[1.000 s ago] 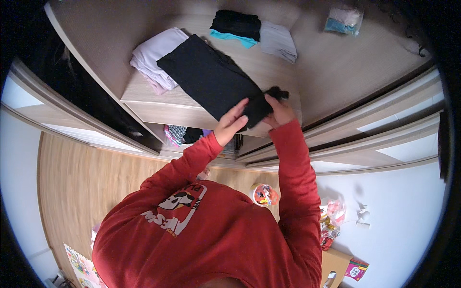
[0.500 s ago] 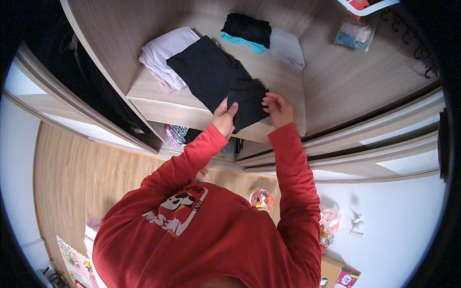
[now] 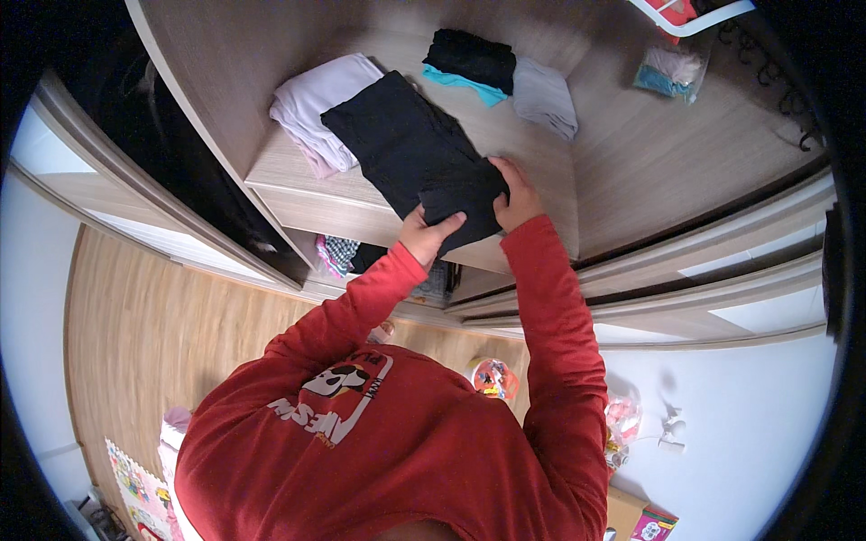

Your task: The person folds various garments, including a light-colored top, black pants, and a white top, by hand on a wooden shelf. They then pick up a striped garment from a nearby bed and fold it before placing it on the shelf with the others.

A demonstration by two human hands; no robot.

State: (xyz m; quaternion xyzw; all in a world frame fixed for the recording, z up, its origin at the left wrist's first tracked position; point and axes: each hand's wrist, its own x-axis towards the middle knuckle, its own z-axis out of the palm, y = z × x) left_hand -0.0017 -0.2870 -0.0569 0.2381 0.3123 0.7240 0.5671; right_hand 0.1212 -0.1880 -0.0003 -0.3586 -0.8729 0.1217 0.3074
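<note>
A long black garment (image 3: 397, 135), folded into a strip, lies slantwise across the wardrobe shelf (image 3: 302, 191). Its near end is doubled over and reaches past the shelf's front edge. My left hand (image 3: 428, 236) is closed on that near end, thumb on top and fingers hidden beneath the cloth. At the right edge of the same end, my right hand (image 3: 514, 197) grips the fabric with its fingers along the side. The garment's far end rests against a pile of pale lilac folded clothes (image 3: 329, 95).
Further back on the shelf are a black folded garment (image 3: 469, 54), a turquoise one (image 3: 465, 84) under it and a grey one (image 3: 546, 97). A clear bag (image 3: 669, 72) hangs at the right wall. Clothes (image 3: 336, 254) fill a lower compartment. A toy-filled tub (image 3: 493, 379) stands on the floor.
My right hand has come down from a loose, raised pose onto the garment's right edge. The left hand has shifted its hold slightly, its thumb now reaching further across the folded end.
</note>
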